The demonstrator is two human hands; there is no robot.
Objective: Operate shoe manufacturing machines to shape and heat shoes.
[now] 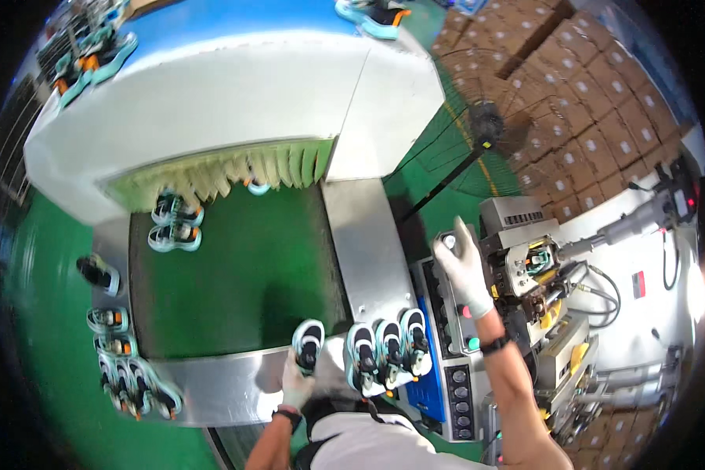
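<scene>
Right hand (464, 265) raised on lever (449, 241)

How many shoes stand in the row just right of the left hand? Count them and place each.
3 shoes: left one, middle one, right one, side by side on the metal ledge. The left hand holds a fourth.

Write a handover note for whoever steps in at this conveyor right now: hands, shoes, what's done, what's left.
Left hand: gloved, gripping one shoe at the near edge of the green belt.
Right hand: gloved, raised over the machine on the right, closed on a small knob or handle; what it is I cannot tell.
Three shoes stand side by side on the steel ledge right of the left hand.
Two more shoes lie on the belt by the tunnel's curtain.
Other shoes line the belt's left edge.
Done: several shoes are off the belt.
Left: the held shoe and the two by the tunnel are not yet set aside.
</scene>
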